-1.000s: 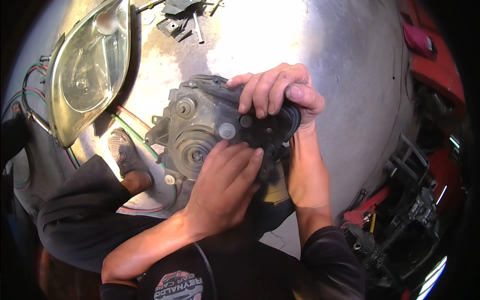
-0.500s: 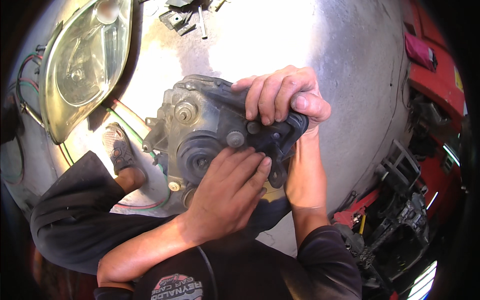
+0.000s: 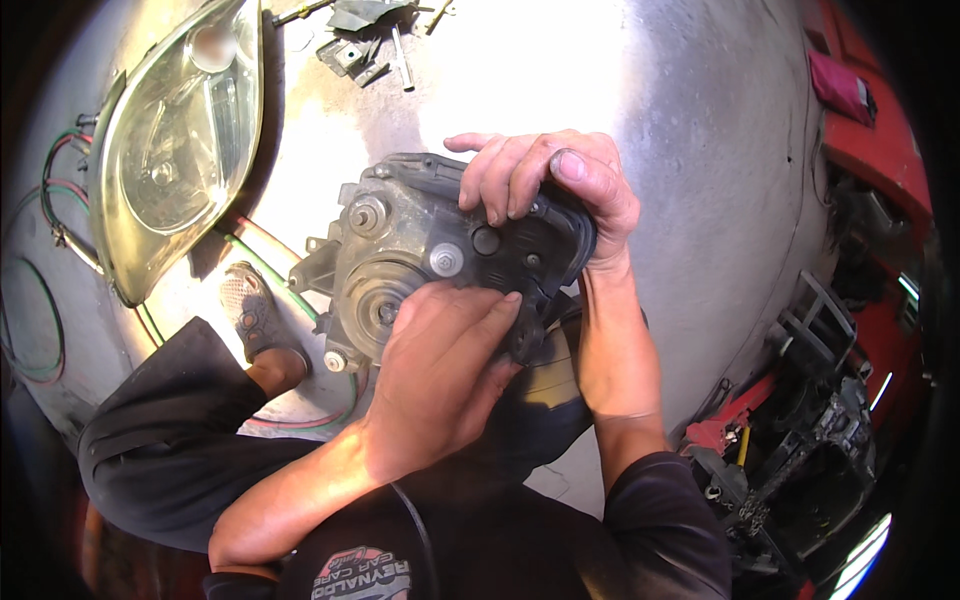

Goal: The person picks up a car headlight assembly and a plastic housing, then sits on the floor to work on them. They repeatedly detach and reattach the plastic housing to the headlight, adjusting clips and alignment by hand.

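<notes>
A dusty dark headlight (image 3: 405,225) is held up in front of me, its back side facing up. A round ribbed cap, a bulb socket and several adjuster knobs show on it. My right hand (image 3: 565,185) grips its upper right edge, with the fingers over the back and the thumb raised above them; the forefinger sticks out at the far side. Across the lower part of the housing, beside the round cap, lies my left hand (image 3: 435,360), its fingers bent against the bracket at the lower right. The headlight's lens side is hidden.
Another headlight with a yellowed clear lens (image 3: 175,150) stands at the left. Red and green hoses (image 3: 265,265) run over the concrete floor near my foot (image 3: 265,340). Loose brackets (image 3: 360,50) lie at the far side. Red body parts (image 3: 870,160) and black car parts (image 3: 800,450) line the right.
The headlight has turned slightly and moved a little left in my hands. My right fingers have shifted along its edge, and my left fingers have bent in closer to the round cap.
</notes>
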### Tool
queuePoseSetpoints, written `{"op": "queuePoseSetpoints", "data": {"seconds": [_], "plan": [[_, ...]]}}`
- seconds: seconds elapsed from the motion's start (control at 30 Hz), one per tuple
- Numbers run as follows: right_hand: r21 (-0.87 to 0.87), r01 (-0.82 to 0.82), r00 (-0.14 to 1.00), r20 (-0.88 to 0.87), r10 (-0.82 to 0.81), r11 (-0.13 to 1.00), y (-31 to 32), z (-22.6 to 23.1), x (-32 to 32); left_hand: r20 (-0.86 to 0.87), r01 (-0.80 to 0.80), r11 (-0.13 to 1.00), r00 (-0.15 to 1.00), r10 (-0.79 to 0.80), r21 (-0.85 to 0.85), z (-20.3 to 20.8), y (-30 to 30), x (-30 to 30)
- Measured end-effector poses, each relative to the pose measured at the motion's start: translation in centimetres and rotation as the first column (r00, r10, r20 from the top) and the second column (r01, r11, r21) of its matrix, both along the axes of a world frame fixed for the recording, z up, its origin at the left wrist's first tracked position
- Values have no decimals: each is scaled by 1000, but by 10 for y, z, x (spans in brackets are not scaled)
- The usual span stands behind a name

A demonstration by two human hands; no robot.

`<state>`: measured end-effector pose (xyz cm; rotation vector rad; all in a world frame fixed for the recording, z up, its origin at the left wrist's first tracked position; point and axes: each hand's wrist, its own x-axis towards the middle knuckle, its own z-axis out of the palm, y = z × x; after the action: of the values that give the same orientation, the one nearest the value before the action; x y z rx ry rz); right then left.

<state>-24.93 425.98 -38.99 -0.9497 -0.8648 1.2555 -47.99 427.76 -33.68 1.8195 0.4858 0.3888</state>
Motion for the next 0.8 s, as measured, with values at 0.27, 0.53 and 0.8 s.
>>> {"op": "queuePoseSetpoints", "data": {"seconds": [0.27, 0.53, 0.8], "plan": [[74, -48, 993, 109, 39, 996, 10, -3, 3, 9, -123, 991, 992, 124, -53, -8, 20, 3], [-199, 125, 972, 222, -79, 972, 11, 4, 0, -179, -276, 900, 957, 227, -336, 5, 30, 13], [-207, 320, 884, 417, -213, 924, 0, 19, -17, -233, -389, 786, 921, 313, -481, 8, 16, 33]]}}
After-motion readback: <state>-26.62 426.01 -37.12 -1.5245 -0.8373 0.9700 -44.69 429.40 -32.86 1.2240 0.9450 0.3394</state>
